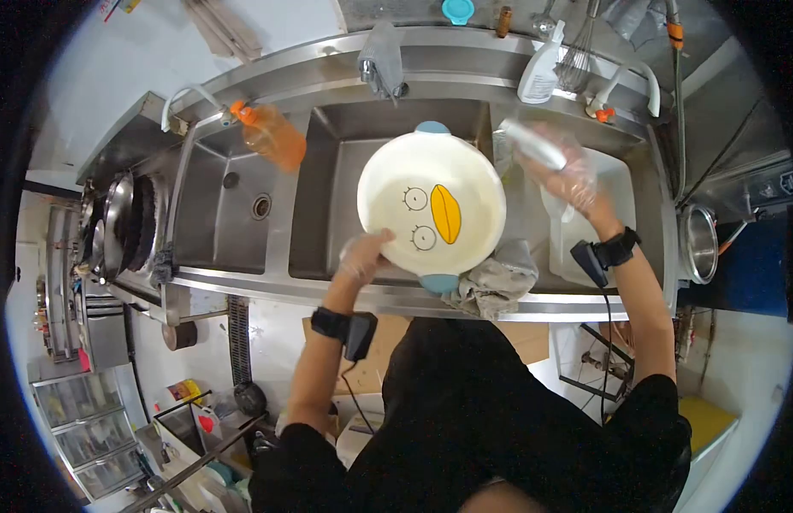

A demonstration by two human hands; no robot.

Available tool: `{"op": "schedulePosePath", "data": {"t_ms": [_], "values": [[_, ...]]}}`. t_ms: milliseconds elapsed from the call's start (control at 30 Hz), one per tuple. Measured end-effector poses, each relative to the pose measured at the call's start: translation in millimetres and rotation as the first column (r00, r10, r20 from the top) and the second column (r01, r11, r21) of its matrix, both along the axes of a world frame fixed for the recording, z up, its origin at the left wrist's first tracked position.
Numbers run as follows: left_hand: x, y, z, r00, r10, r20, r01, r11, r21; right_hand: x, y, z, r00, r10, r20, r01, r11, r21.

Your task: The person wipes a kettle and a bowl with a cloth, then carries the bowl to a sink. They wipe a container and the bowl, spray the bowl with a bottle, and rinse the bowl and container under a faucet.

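Observation:
A round cream basin (388, 171) with blue handles and a duck-like face, two eyes and an orange beak, sits over the middle sink. My left hand (364, 258), in a clear plastic glove, is closed on the basin's near left rim. To the right of the basin, my gloved right hand (572, 179) grips a white cylindrical object (533, 144), smeared by motion; I cannot tell its kind. A crumpled grey cloth (499, 278) lies at the sink's front edge, against the basin's lower right side.
A white tub (615, 192) stands in the right sink. An orange liquid bottle (272, 135) is between the left and middle sinks. Along the back are a faucet (381, 64), a white spray bottle (542, 68) and a whisk (576, 61). Pans (118, 218) stand at far left.

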State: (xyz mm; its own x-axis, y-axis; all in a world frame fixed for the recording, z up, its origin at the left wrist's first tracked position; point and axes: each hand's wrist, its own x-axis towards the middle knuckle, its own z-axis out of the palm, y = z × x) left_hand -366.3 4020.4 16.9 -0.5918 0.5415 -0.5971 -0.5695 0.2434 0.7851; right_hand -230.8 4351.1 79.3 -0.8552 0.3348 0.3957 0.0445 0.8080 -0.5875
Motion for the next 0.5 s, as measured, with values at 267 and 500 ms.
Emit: {"op": "schedulePosePath", "data": {"t_ms": [267, 500], "values": [[-10, 28, 40, 0.942, -0.266, -0.205, 0.253, 0.963, -0.087, 30, -24, 17, 0.876, 0.035, 0.481, -0.232, 0.905, 0.357], [-7, 33, 36, 0.886, -0.358, -0.295, 0.321, 0.932, -0.169, 39, -18, 6, 0.918, 0.028, 0.396, -0.199, 0.896, 0.397]]}}
